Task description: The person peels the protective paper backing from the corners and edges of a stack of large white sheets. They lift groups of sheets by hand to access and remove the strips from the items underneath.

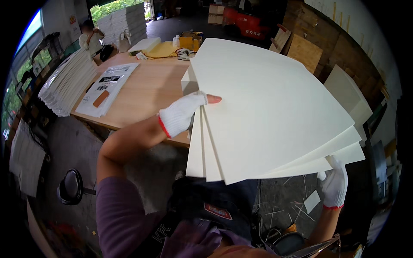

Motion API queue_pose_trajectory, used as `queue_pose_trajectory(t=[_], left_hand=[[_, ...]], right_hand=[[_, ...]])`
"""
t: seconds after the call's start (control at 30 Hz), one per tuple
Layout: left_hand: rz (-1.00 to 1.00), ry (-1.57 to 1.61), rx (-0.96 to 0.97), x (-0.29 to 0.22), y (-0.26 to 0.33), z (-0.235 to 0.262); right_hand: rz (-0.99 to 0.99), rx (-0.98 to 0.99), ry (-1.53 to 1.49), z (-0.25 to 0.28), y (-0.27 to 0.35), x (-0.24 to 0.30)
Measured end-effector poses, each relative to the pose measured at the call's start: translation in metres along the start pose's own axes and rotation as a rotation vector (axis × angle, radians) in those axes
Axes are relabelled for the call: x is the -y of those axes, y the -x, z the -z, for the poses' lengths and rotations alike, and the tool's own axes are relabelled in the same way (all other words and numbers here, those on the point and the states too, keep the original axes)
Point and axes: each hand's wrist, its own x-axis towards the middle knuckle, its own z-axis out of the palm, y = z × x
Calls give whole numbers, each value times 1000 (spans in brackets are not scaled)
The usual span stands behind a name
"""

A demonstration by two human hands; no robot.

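Observation:
Several large sheets of white paper (275, 99), fanned into offset batches, are raised in front of me over the table's right side. My left hand (185, 112), in a white knitted glove with a red cuff, grips their left edge. Its bare thumb lies on the top sheet, and its other fingers are hidden beneath. At the near right corner, my right hand (334, 185), gloved alike, is at the edge of the lower sheets. Its fingertips are partly hidden by the paper, and its thumb stands a little apart.
A wooden table (163, 81) carries printed plastic packaging (105, 90), a tall paper stack (71, 81) at left and a yellow box (190, 41) at back. A person (90, 38) is at the far left. A black stool (71, 187) and paper scraps (312, 201) are on the floor.

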Motion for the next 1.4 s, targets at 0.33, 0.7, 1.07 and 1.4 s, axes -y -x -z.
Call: queue_pose_trajectory(t=[0.33, 0.7, 1.07, 1.4], left_hand=[[-491, -174, -411, 53, 74, 65], [-787, 197, -907, 186, 240, 196], [-385, 235, -1094, 308, 239, 280], [-114, 510, -1297, 298, 145, 286]], right_hand=[[-231, 42, -570, -85, -43, 38], [-417, 837, -363, -371, -111, 41], [-684, 735, -745, -570, -70, -195], [-1108, 884, -540, -383, 43, -196]])
